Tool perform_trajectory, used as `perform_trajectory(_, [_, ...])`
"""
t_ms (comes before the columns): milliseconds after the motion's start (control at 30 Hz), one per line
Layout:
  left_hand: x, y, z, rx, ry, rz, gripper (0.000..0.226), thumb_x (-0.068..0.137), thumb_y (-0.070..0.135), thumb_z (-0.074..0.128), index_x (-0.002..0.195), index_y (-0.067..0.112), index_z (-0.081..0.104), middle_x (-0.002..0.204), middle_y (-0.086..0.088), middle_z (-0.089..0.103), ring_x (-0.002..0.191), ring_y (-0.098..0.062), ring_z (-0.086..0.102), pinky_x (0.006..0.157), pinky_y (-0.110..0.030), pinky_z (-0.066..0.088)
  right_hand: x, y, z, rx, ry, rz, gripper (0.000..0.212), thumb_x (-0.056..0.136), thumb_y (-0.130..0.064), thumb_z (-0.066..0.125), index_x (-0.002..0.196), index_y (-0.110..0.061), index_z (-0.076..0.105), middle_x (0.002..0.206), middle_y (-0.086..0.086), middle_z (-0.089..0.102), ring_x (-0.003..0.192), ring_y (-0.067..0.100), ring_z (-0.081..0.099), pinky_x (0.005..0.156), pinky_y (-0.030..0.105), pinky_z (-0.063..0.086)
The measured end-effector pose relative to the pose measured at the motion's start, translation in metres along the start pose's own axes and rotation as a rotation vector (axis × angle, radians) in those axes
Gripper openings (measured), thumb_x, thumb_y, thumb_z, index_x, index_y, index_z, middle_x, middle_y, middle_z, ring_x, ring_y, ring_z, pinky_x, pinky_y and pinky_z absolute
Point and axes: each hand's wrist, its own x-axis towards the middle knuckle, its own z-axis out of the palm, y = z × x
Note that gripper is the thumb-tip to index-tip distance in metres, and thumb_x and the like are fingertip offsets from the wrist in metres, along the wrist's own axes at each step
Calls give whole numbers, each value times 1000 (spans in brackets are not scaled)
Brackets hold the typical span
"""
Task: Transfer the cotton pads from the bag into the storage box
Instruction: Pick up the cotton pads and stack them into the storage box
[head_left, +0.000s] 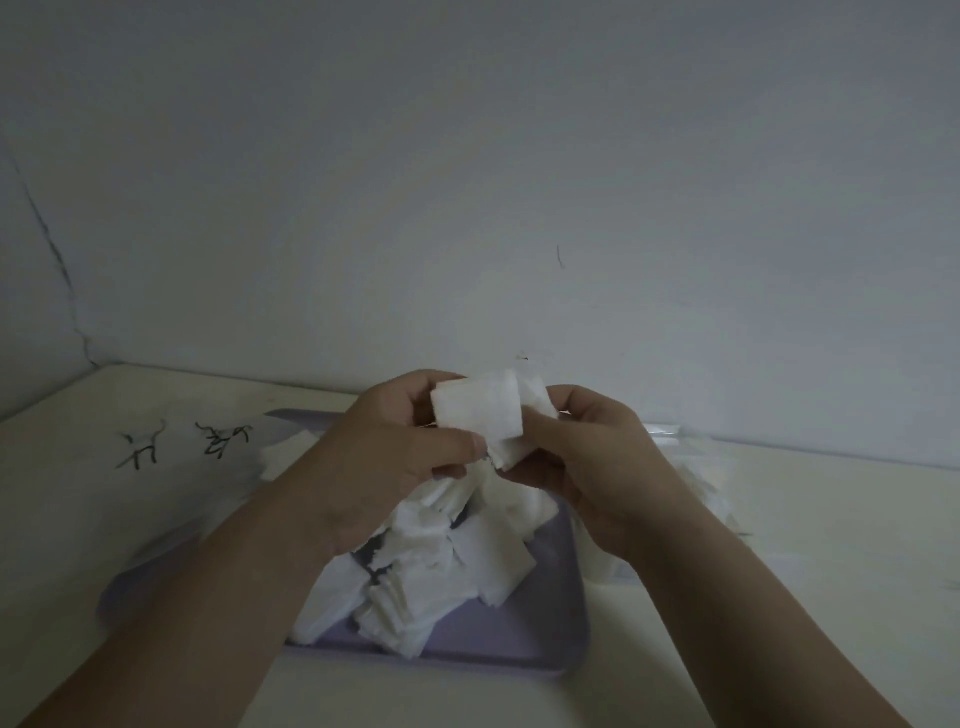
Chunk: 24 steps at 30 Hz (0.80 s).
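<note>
Left hand (395, 441): raised above the box, fingers curled round the far side of a small stack of white square cotton pads (478, 410), thumb laid across its lower front edge.
Right hand (587, 462): opposite the left, thumb and curled fingers pinching the right end of the stack; fingertips mostly hidden behind it.
Held stack: in the air between both hands, slightly fanned, above the heap and clear of it.
Storage box: shallow lavender plastic box with rounded corners (519, 660), flat on the table, directly below the hands.
Heap in box: loose pile of white cotton pads (431, 571), lying at all angles, reaching the near-left rim.
Bag: clear plastic bag (691, 467), just right of the box, partly behind the right wrist, white pads showing inside.
Table: cream-white top (779, 623); black handwritten marks (182, 441) at far left.
Left of box: pale translucent shape under the left forearm; cannot tell what.
Wall: plain grey surface (467, 156), thin dark crack down its left side.
</note>
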Motion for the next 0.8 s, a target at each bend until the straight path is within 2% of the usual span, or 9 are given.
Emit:
perform_trajectory(67, [0, 0, 1, 25, 18, -18, 30, 85, -1, 76, 110, 16, 73, 97, -8, 76, 84, -21, 68, 69, -31, 55, 0, 2, 2, 15, -17, 11, 22, 92, -3, 75, 109, 8, 67, 99, 29, 75, 85, 33, 78, 73, 40, 63])
perform_trajectory(200, [-1, 6, 7, -44, 85, -36, 10, 93, 2, 66, 102, -3, 69, 77, -11, 69, 66, -18, 64, 52, -24, 48, 1, 3, 2, 38, 26, 6, 16, 93, -3, 74, 107, 3, 67, 103, 26, 76, 92, 36, 78, 77, 43, 64])
perform_trajectory(367, [1, 10, 14, -109, 27, -84, 23, 96, 10, 52, 94, 4, 74, 77, -12, 70, 67, -17, 66, 55, -32, 47, -1, 2, 1, -8, 67, 0, 12, 92, -6, 76, 99, -6, 66, 101, 22, 78, 87, 31, 78, 73, 39, 63])
perform_trajectory(433, [1, 6, 13, -53, 29, -79, 20, 91, 15, 61, 101, 5, 75, 79, -10, 71, 70, -19, 67, 58, -35, 46, -2, 2, 3, 49, 13, 12, 15, 91, -6, 77, 102, -3, 67, 101, 26, 76, 89, 33, 77, 78, 41, 64])
perform_trajectory(533, [-1, -1, 6, 188, 21, -20, 19, 83, 21, 76, 102, 16, 76, 86, -9, 78, 77, -38, 68, 64, -38, 48, -2, 3, 5, 103, -74, 33, 19, 100, -9, 67, 114, 4, 69, 107, 27, 76, 97, 34, 77, 83, 40, 64])
perform_trajectory(567, [-2, -2, 5, 241, 29, 3, 15, 86, 18, 78, 101, 18, 76, 86, -9, 79, 77, -36, 69, 64, -36, 49, -2, 3, 5, 114, -93, 41, 20, 103, -9, 62, 116, 4, 69, 109, 26, 77, 100, 35, 77, 83, 39, 64])
perform_trajectory(667, [-5, 1, 6, 288, 49, 26, 9, 90, 14, 76, 97, 19, 76, 82, -8, 79, 67, -12, 67, 59, -31, 49, -1, 3, 5, 138, -138, 66, 24, 108, -9, 52, 120, 6, 68, 114, 25, 76, 102, 35, 77, 82, 36, 64])
perform_trajectory(733, [-4, 2, 7, 230, 27, -21, 13, 88, 21, 77, 100, 18, 78, 83, -10, 79, 71, -15, 68, 58, -32, 48, -1, 3, 4, 146, -143, 75, 24, 108, -7, 50, 118, 6, 68, 111, 24, 76, 97, 34, 77, 81, 35, 63])
perform_trajectory(800, [-2, 4, 6, 107, 20, -98, 33, 79, 26, 72, 108, 12, 77, 85, -13, 78, 78, -23, 71, 57, -34, 46, 0, 3, 4, 146, -139, 86, 24, 108, -6, 49, 118, 4, 68, 112, 23, 76, 100, 34, 76, 82, 35, 63])
